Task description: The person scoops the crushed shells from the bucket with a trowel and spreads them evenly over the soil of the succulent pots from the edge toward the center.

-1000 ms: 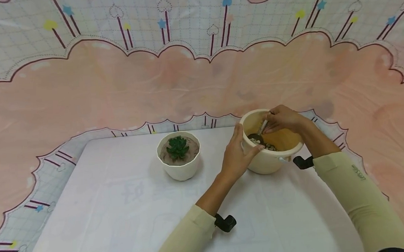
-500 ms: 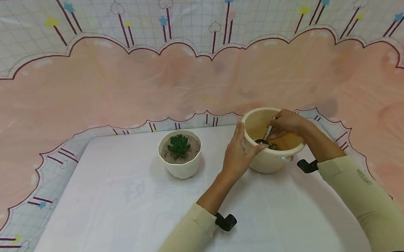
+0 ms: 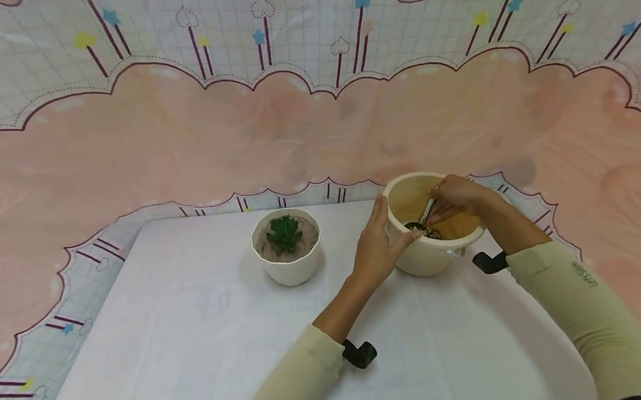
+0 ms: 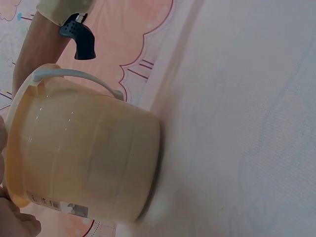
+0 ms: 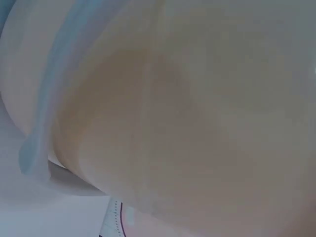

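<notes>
A cream plastic bucket (image 3: 424, 261) stands at the back right of the table, with loose mottled bits (image 3: 434, 234) at its bottom. My left hand (image 3: 373, 251) grips its near left rim, thumb along the front edge and fingers against the side. Inside the bucket, my right hand (image 3: 456, 194) holds a metal spoon (image 3: 427, 211) by its handle, the bowl down among the bits and partly hidden by the rim. The left wrist view shows the bucket's outer wall (image 4: 98, 148); the right wrist view is filled by its pale wall (image 5: 187, 128), close up.
Left of the bucket sits a white faceted pot (image 3: 288, 271) holding a green succulent (image 3: 284, 233) in pale brown soil. Both stand on a white table (image 3: 196, 327). Behind it hangs a patterned pink cloth (image 3: 214, 139). The bucket's pale handle (image 4: 81, 74) hangs down its side.
The right hand has shifted slightly right and down inside the bucket, taking the spoon's bowl lower into the bits. The left hand stays on the rim, and the pot has not moved.
</notes>
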The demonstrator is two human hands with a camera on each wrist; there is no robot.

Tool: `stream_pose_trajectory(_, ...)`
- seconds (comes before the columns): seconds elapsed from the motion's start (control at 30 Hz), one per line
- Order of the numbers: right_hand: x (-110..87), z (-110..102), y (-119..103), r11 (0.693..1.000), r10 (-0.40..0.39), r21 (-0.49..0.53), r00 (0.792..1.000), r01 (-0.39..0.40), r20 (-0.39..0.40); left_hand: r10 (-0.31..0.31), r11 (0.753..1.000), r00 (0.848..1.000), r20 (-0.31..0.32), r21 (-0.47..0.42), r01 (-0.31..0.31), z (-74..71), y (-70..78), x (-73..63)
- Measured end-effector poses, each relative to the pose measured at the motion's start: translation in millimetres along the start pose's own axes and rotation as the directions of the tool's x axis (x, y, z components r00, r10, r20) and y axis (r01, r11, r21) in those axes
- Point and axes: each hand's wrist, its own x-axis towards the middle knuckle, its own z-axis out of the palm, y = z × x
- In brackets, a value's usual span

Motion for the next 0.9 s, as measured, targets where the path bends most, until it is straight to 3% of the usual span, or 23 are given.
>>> stream_pose_trajectory(0.23,-1.6,-7.5,0.5,0.995,0.020,0.099,0.999,-0.017,-0.030,0.019,0.999,1.000,-0.004,0.030,-0.019,2.1,-1.0,-0.2)
stream_pose_trajectory(0.5,-12.7,-17.4,-4.1,0.968,0.032,0.249,0.997,-0.012,-0.077,0.026,0.997,1.000,-0.015,0.074,-0.024,0.8,-1.0,0.0)
stream_pose_trajectory(0.67,-20.1,-21.0,-3.2,0.942,0.041,0.336,0.995,-0.009,-0.090,0.016,0.997,1.000,-0.009,0.082,-0.015,0.6,-1.7,-0.2)
stream_pose_trajectory(0.9,-26.6,-27.0,-1.2,0.880,0.067,0.474,0.993,-0.016,-0.092,0.024,0.996,1.000,-0.012,0.084,-0.023,0.0,-1.5,0.2)
